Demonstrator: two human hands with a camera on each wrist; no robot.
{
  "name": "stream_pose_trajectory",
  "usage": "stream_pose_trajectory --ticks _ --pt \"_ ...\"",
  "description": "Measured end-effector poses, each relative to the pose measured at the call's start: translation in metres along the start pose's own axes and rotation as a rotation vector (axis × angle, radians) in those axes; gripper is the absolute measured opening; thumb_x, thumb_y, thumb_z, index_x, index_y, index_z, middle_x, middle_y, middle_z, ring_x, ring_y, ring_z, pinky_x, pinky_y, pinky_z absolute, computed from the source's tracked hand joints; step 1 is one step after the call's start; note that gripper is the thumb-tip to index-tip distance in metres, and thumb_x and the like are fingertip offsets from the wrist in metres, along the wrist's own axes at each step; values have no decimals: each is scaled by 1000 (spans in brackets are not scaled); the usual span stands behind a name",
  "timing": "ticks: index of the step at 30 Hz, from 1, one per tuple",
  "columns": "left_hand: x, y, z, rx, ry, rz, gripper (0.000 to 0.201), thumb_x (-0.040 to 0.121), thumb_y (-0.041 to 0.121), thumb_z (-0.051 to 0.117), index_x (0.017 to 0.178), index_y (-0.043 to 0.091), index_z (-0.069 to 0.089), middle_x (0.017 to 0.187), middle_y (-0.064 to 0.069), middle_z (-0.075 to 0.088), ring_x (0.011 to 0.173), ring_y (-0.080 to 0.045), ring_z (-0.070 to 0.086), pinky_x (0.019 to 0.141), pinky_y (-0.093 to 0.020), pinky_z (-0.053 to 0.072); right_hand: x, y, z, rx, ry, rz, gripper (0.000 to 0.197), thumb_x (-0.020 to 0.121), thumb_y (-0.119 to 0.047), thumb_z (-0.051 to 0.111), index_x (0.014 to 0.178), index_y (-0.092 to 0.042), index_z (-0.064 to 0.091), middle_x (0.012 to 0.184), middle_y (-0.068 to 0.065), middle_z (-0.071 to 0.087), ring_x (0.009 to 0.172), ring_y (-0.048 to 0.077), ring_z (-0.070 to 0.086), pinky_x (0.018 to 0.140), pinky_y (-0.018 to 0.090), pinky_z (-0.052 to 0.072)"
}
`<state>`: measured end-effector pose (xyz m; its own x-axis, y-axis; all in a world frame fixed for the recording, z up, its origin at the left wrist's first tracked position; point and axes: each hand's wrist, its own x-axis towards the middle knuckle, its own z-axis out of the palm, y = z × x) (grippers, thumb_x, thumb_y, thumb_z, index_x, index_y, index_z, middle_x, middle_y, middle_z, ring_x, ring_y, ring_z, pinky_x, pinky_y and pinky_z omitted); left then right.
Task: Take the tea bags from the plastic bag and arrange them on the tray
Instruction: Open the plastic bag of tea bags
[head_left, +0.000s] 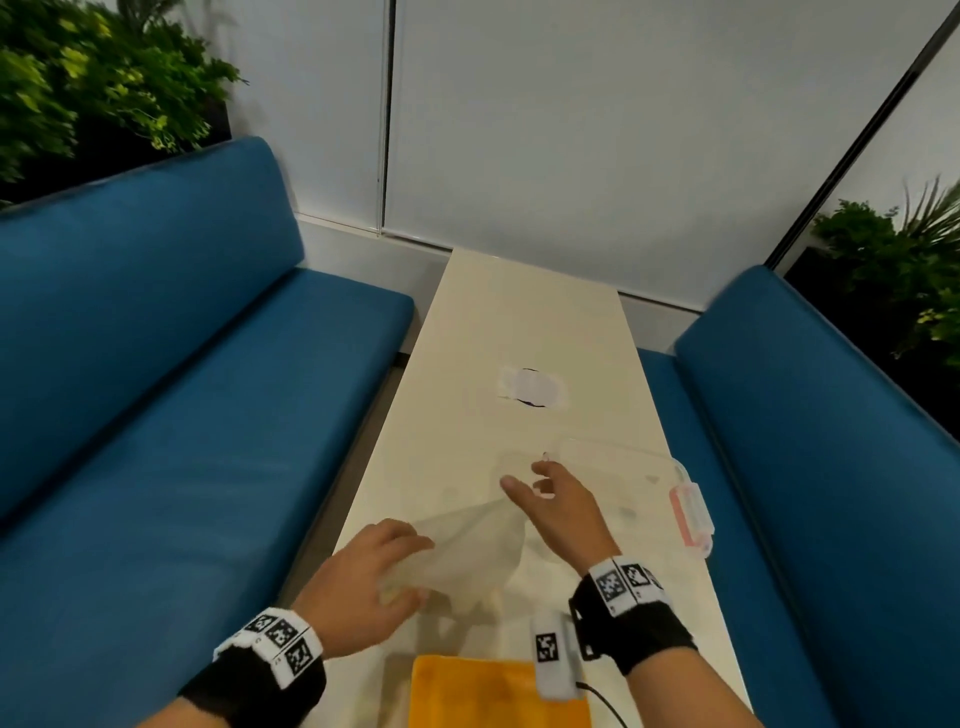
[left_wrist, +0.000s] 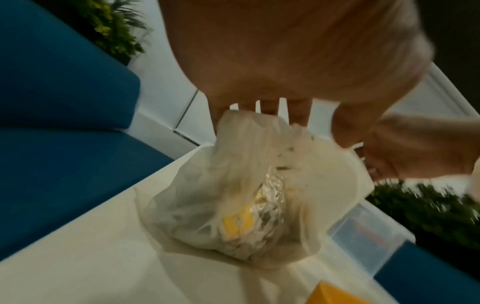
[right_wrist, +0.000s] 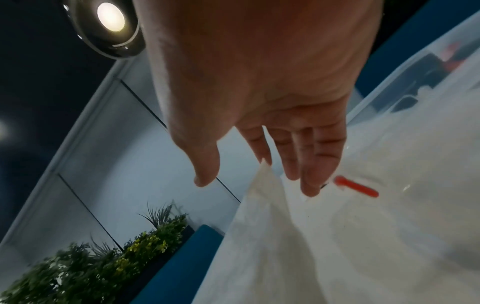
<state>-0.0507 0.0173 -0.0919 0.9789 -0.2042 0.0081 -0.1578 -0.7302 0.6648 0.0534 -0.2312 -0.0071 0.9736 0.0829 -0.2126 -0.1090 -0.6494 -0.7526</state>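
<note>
A thin translucent plastic bag (head_left: 467, 545) lies on the white table (head_left: 524, 322). In the left wrist view the plastic bag (left_wrist: 207, 195) holds tea bags (left_wrist: 259, 214), one with a yellow tag. My left hand (head_left: 410, 569) grips the bag's bunched near end, fingers curled round it (left_wrist: 259, 111). My right hand (head_left: 530, 480) hovers over the bag's far edge with straight, spread fingers (right_wrist: 306, 164); the bag's raised corner (right_wrist: 265, 170) touches them. The clear plastic tray (head_left: 670, 467) with a pink latch (head_left: 691, 514) sits just right of that hand and looks bare.
A yellow cloth (head_left: 493, 691) lies at the table's near edge. A white patch with a dark hole (head_left: 530, 387) marks the table's middle. Blue benches (head_left: 156, 364) flank both sides, with plants (head_left: 104, 78) behind and a wall at the far end.
</note>
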Motion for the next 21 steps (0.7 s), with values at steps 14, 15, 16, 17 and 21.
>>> stream_pose_trajectory --ticks 14,15,16,17,21 --pt "23 -25 -61 -626 288 -376 7 91 12 74 88 17 78 78 -2 76 69 -16 65 62 -37 51 -12 -17 -20 327 143 -192 17 82 8 71 80 -8 74 73 -4 73 66 10 62 59 19 50" --pt "20 -21 -70 -678 314 -340 7 92 11 73 90 16 78 78 -5 75 68 -17 64 59 -34 49 -15 -18 -22 346 145 -195 16 82 10 71 81 -6 73 73 -2 73 66 13 61 57 18 49" --pt "17 -17 -78 -721 332 -303 8 93 11 72 91 15 79 78 -7 75 67 -18 63 58 -32 48 -17 -21 -24 360 145 -197 15 82 11 70 81 -4 73 75 0 73 68 14 61 55 16 49" --pt "14 -13 -84 -747 346 -270 8 93 11 72 91 15 79 77 -9 74 65 -19 63 57 -31 47 -20 -24 -26 365 145 -197 15 82 12 70 81 -3 72 76 2 72 68 16 61 54 15 48" --pt "3 1 -99 -784 413 -205 13 94 8 70 91 16 79 75 -14 73 60 -23 62 53 -29 50 -22 -38 -24 134 182 -255 15 87 -1 71 84 -15 72 86 -6 72 73 11 61 60 15 49"
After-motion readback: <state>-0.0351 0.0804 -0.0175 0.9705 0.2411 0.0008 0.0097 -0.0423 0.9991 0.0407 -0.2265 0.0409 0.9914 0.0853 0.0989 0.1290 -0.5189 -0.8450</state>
